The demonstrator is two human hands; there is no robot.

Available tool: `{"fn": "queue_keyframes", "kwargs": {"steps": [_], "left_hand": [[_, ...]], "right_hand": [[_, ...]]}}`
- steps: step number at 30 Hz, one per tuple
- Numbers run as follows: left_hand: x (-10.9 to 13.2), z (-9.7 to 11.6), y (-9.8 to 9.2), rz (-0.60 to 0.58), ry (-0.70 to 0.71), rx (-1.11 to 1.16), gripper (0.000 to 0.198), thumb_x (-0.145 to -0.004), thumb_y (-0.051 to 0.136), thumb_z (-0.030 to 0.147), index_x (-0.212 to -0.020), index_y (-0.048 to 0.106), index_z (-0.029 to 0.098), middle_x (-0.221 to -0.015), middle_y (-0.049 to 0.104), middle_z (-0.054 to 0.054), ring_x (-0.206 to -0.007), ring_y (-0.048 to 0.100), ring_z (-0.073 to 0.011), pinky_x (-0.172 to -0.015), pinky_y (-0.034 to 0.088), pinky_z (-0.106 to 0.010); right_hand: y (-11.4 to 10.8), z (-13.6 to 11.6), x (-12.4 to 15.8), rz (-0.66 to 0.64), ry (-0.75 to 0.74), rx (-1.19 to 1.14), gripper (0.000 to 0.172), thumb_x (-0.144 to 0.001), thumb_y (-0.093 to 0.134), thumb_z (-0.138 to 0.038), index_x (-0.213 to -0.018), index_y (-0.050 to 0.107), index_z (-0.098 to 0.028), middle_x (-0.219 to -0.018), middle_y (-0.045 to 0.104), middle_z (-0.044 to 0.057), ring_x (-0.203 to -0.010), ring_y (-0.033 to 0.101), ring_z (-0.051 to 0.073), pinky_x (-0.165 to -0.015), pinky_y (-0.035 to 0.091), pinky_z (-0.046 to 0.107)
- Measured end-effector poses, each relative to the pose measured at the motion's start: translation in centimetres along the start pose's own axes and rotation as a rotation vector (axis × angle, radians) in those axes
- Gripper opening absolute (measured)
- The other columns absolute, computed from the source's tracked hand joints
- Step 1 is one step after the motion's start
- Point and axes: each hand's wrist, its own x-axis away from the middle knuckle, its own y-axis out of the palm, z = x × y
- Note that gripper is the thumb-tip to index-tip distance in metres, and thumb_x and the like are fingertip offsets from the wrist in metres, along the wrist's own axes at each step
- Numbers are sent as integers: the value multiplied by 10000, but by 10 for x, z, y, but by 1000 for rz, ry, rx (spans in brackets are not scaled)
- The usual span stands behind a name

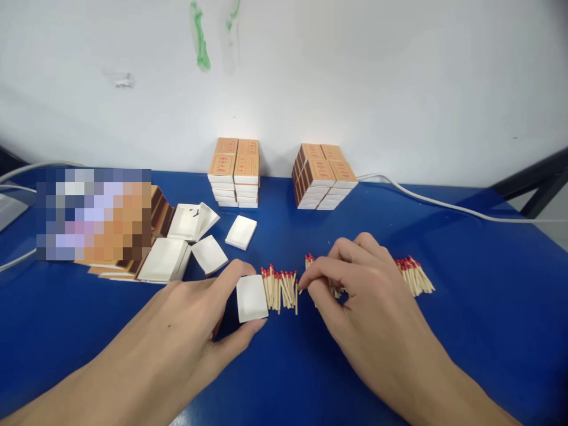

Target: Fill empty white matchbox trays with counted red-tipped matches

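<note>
My left hand (195, 319) grips a white matchbox tray (252, 299) at its two ends, between thumb and fingers. Right beside that tray lies a loose row of red-headed matches (281, 290) on the blue table. My right hand (359, 284) is over more matches, its index finger and thumb drawn together in a pinch. What sits between those fingertips is hard to make out. Some red match heads (309, 258) peek out behind the hand, and another bunch of matches (417, 277) lies at its far right side.
Two stacks of filled-looking matchboxes, a left stack (235, 171) and a right stack (323, 176), stand by the wall. White trays (164, 259) and brown sleeves (160, 213) are heaped at left, partly pixelated. A lone white tray (241, 232) lies nearby. A cable (421, 198) runs along the back right.
</note>
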Motion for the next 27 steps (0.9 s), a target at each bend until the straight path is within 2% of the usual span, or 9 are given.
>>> {"fn": "queue_keyframes", "kwargs": {"steps": [4, 15, 22, 27], "left_hand": [[2, -1, -1, -1, -11, 7, 238, -1074, 667, 453, -1285, 631, 349, -640, 606, 115, -472, 591, -108, -452, 340, -180], [2, -1, -1, -25, -16, 13, 226, -1076, 665, 432, -1281, 637, 340, -625, 585, 113, -480, 591, -122, -461, 338, -203], [2, 0, 1, -18, -18, 11, 233, -1076, 666, 436, -1288, 634, 344, -648, 608, 107, -485, 588, -121, -464, 344, -200], [2, -1, -1, -29, -16, 35, 227, -1084, 655, 427, -1291, 628, 338, -633, 581, 115, -472, 565, -112, -470, 338, -197]], "right_hand": [[-2, -2, 1, -27, 9, -23, 310, -1022, 635, -74, -816, 789, -248, -812, 642, 39, -856, 487, 253, -768, 421, 441], [-7, -1, 3, 100, -57, 134, 286, -956, 638, -97, -713, 713, -226, -749, 574, 44, -807, 462, 242, -732, 393, 440], [-3, -4, 6, 39, -75, 120, 309, -1007, 609, -100, -765, 752, -229, -731, 560, 41, -805, 457, 249, -739, 368, 443], [-3, -2, 3, 114, -58, 172, 219, -1005, 648, -144, -837, 762, -227, -743, 628, 33, -824, 487, 259, -765, 379, 447]]}}
